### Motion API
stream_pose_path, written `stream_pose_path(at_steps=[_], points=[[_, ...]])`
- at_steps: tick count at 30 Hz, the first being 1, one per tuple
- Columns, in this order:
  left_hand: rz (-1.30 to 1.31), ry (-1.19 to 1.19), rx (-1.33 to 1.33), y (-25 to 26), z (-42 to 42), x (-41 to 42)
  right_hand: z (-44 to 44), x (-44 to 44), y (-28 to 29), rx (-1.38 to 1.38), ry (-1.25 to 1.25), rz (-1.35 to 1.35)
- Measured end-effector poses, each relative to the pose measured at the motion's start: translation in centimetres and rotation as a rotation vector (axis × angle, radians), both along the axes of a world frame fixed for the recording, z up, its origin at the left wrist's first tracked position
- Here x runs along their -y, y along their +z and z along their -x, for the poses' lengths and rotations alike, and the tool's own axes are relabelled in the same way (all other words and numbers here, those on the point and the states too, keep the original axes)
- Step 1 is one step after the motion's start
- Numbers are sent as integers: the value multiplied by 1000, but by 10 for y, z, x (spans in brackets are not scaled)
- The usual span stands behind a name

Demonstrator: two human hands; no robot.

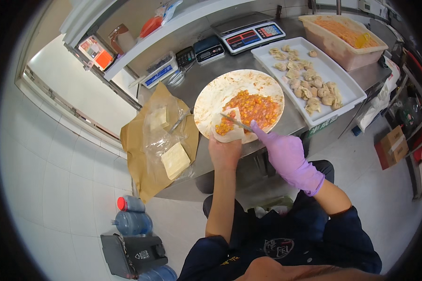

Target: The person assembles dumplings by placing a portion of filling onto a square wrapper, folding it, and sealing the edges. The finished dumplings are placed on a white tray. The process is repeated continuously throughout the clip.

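Note:
My bare left hand [225, 152] holds a thin square dough wrapper [237, 134] with meat-and-corn filling on it, over the near rim of a large round bowl [211, 87]. In a purple glove, my right hand [285, 154] grips a narrow metal spreader [237, 122], its tip at the wrapper. More filling [256, 109] lies in the bowl's right half. To the left, a stack of square wrappers [176, 159] and another stack under clear plastic [159, 118] rest on brown paper [137, 140]. A white tray [348, 89] at the right holds several filled dumplings [314, 82].
Behind the bowl stand a large digital scale [248, 35], a small scale [209, 51] and a calculator [185, 56]. A tub of orange filling [341, 45] stands at the back right. A metal utensil [179, 121] lies beside the bowl. A white shelf [183, 26] hangs above the table's back left.

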State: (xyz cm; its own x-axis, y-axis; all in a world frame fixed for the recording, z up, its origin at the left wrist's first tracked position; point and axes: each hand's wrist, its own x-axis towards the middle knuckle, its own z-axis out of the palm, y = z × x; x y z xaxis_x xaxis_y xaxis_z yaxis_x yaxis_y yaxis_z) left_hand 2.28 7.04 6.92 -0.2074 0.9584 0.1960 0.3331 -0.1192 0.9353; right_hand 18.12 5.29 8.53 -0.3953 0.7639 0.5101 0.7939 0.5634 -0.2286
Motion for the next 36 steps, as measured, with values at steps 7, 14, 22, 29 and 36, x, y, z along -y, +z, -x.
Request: stream_pose_path(at_steps=[7,14,22,29,36], points=[[-85,-103,1457,-20,3,-23,6,-16,-12,157,-147,-4],[-131,-126,1400,-18,8,-13,-13,-42,-19,120,-182,174],[-137,-293,1569,-27,32,0,-18,-31,13,-83,-30,-44],[-124,-435,1784,-35,35,20,4,4,7,117,24,-191],[-70,-72,1680,-23,22,36,17,38,-1,348,24,-279]])
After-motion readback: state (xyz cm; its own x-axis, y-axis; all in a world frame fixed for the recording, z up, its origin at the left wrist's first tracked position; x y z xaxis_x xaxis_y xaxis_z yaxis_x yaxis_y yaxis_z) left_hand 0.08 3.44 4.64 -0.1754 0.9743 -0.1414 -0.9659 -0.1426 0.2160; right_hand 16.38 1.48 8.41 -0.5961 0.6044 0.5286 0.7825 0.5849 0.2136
